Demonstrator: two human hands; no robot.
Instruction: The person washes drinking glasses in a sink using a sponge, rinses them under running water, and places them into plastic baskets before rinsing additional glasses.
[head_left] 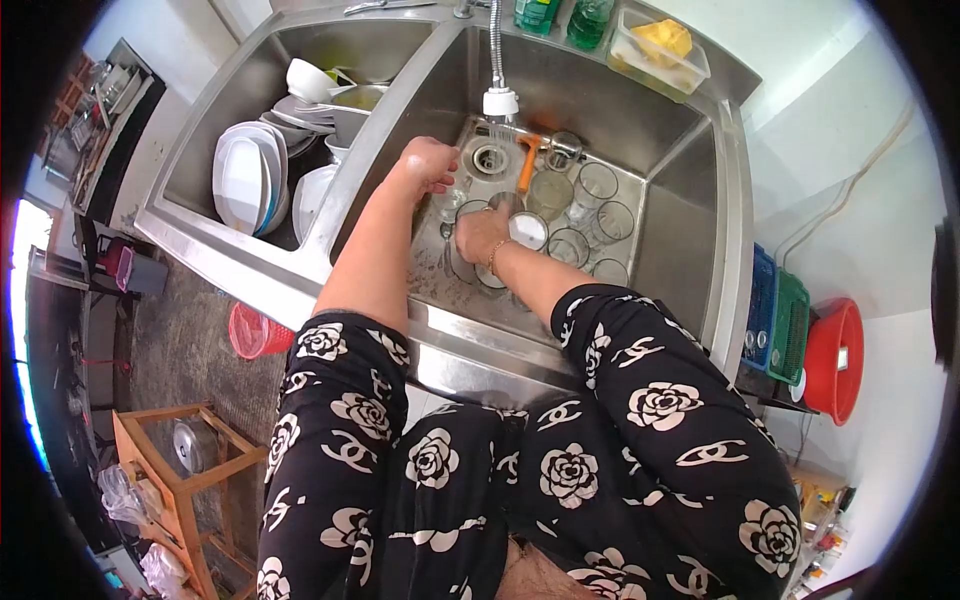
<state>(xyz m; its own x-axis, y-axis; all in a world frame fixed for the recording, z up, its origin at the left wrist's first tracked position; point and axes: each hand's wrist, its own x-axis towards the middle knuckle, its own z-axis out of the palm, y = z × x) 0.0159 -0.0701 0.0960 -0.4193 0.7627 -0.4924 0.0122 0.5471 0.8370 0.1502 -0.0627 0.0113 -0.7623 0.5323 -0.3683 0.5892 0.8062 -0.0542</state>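
In the right basin of the steel sink, my left hand (430, 165) is curled at the left side, with its fingers closed on a clear drinking glass (450, 207) that shows only faintly below them. My right hand (482, 236) is lower and more central, its fingers closed around the rim of another drinking glass (506, 203), partly hidden by the hand. Beside it is a glass with white suds (528, 231). Several clear glasses (597, 182) stand to the right. Water runs from the white spray head (500, 103) near the drain (489, 159).
White plates (240, 185) and bowls (310, 80) are piled in the left basin. An orange-handled tool (528, 165) lies behind the glasses. On the back ledge are green bottles (589, 22) and a plastic tub (655, 70) with a yellow item. The divider (385, 120) separates the basins.
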